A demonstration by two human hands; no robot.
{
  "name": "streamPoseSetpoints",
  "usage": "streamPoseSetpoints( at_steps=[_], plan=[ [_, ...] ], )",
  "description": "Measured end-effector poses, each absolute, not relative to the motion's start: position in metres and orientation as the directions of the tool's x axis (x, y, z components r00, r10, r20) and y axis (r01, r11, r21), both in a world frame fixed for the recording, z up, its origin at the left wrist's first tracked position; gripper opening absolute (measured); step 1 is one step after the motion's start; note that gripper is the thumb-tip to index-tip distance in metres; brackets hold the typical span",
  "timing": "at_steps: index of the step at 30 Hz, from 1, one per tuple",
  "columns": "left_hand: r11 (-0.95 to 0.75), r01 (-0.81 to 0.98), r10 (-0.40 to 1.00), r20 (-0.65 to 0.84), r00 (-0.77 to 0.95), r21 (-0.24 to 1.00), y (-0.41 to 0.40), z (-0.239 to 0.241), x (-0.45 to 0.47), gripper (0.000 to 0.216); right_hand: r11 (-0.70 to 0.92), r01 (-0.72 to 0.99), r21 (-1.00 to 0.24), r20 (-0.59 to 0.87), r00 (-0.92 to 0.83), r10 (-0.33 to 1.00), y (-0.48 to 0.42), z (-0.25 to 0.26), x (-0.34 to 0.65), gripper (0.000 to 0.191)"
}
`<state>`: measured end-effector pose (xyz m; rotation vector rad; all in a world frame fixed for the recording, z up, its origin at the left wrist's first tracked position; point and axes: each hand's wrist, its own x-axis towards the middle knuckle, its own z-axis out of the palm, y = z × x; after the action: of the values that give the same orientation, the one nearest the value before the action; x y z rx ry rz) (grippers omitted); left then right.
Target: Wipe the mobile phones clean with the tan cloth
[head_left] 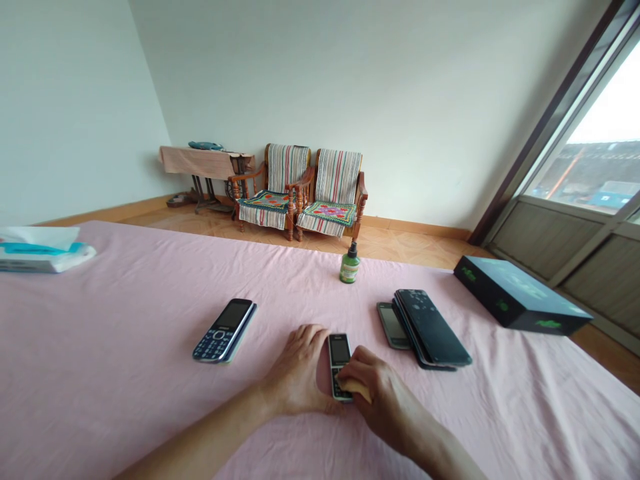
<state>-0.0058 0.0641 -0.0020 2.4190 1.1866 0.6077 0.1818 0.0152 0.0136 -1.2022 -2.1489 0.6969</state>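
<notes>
A small keypad phone [340, 350] lies face up on the pink cloth in front of me. My left hand [300, 370] braces its left side, forefinger by the top corner and thumb at the bottom end. Pinched in my right hand [377, 387] is a folded tan wiping cloth [356, 388], pressed onto the keypad and hiding part of it. To the left lies another keypad phone [225, 331], dark blue, apparently on top of a second one. At the right, several stacked touchscreen phones [433, 327] overlap a smaller grey phone [393, 325].
Pink cloth [150, 287] covers the surface. A green spray bottle [349, 265] stands near its far edge. The black box [520, 293] sits at the right and a tissue pack [45, 253] at the far left. Two wooden chairs [327, 193] stand against the wall.
</notes>
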Motion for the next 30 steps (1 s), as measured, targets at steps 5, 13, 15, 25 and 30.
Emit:
streamPoseSetpoints(
  at_steps=[5,13,15,25,30],
  plan=[
    [-0.561,0.649,0.813,0.195,0.549,0.514,0.064,0.000,-0.006,0.099,0.325,0.529,-0.784,0.200,-0.280,0.939,0.013,0.010,0.181,0.027],
    [-0.586,0.629,0.797,0.225,0.560,0.511,0.067,-0.007,-0.008,0.096,0.303,0.380,-0.874,0.272,-0.136,0.953,0.021,0.003,0.185,0.020],
    [-0.589,0.626,0.795,0.225,0.563,0.512,0.067,-0.008,-0.008,0.095,0.294,0.350,-0.889,0.297,-0.045,0.954,0.024,0.000,0.187,0.013],
    [-0.569,0.634,0.809,0.215,0.547,0.524,0.065,-0.004,-0.007,0.095,0.461,0.726,-0.510,0.389,-0.283,0.877,0.018,0.001,0.178,0.022],
    [-0.583,0.630,0.802,0.236,0.549,0.514,0.066,-0.009,-0.007,0.097,0.447,0.679,-0.582,0.297,-0.334,0.895,0.010,0.005,0.175,0.028]
  ],
)
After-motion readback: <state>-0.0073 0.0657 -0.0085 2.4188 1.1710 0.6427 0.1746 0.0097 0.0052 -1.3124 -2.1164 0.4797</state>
